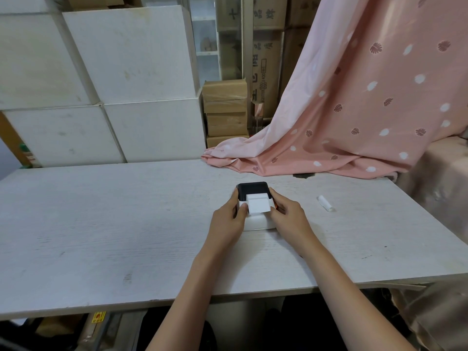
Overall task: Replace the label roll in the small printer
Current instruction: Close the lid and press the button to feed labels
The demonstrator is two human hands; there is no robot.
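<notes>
A small printer (258, 222) with a white body and a black lid (252, 189) sits on the pale wooden table (126, 224). A white label strip (258, 205) sticks out from under the lid towards me. My left hand (228, 219) grips the printer's left side, thumb resting on the label's left edge. My right hand (288, 216) grips the right side, fingers along the lid, covering a small orange part. A white cylinder, perhaps a roll core (326, 203), lies on the table to the right of the printer.
A pink patterned cloth (354, 110) drapes onto the table's far right corner. White boxes (114, 84) and stacked cardboard cartons (226, 112) stand behind the table. A dark stain (304, 176) marks the table near the cloth.
</notes>
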